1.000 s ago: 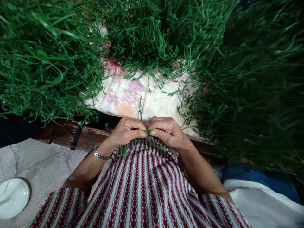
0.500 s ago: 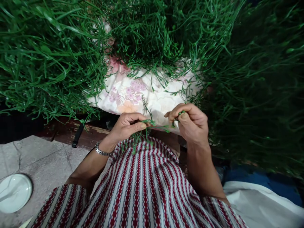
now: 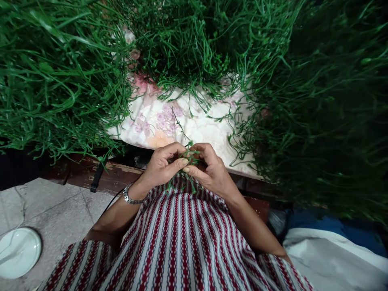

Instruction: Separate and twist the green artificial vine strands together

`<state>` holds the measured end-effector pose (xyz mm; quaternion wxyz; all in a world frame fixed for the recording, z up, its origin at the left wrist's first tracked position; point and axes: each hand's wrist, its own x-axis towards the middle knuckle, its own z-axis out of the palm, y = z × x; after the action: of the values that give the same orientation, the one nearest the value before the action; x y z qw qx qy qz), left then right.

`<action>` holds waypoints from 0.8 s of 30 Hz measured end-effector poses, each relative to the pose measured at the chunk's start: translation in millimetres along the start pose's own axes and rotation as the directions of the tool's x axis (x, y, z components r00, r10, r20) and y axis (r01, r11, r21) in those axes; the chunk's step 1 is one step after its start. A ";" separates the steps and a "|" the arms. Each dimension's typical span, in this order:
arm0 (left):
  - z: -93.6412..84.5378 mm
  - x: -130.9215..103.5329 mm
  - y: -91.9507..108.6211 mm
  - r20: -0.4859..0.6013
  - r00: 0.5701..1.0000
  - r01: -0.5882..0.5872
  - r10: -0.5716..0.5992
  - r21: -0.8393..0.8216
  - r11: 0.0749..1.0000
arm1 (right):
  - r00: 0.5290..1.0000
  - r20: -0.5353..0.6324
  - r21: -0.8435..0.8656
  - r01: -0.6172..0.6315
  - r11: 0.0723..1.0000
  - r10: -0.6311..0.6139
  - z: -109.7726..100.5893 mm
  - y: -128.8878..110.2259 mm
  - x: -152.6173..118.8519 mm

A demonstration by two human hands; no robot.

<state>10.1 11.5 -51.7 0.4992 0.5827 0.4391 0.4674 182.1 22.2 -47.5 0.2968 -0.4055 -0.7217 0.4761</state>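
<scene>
My left hand [image 3: 165,165], with a metal watch on its wrist, is closed in a pinch on a small bunch of thin green stems [image 3: 191,155]. Beside it, my right hand [image 3: 210,169] pinches the same bunch, thumb tip close to the left thumb. Some stem ends hang below the fingers in front of the striped garment [image 3: 182,234]; one thin dark stem sticks up over the cloth. Exactly which stems each hand grips is partly hidden by the fingers. The floral cloth [image 3: 206,129] lies just beyond both hands.
Large heaps of green stems rise at the left [image 3: 60,89], at the back [image 3: 209,40] and, in shadow, at the right [image 3: 318,133]. A white plate [image 3: 22,256] is on the tiled floor at lower left. White fabric [image 3: 327,258] lies at lower right.
My right hand has moved left from over the cloth's front edge, carrying something small and green, and now meets my left hand at the bunch. The left hand has stayed nearly in place.
</scene>
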 end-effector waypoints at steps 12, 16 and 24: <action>-3.1 -3.3 -6.2 0.032 0.999 0.006 -0.007 0.033 0.999 | 0.993 0.094 -0.101 0.085 0.991 -0.075 2.6 -2.5 3.3; 5.0 -8.6 -5.7 -0.101 0.973 -0.163 0.207 0.334 0.928 | 0.985 0.093 -0.192 0.158 0.969 -0.142 3.5 -1.7 4.3; 7.8 -8.1 3.3 0.050 0.974 -0.216 0.222 0.513 0.831 | 0.984 0.165 -0.444 0.135 0.886 -0.068 2.3 -4.3 0.9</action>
<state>16.5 1.8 -49.8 0.2658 0.7385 0.4812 0.3904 178.4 21.1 -44.3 0.1655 -0.3896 -0.8525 0.3066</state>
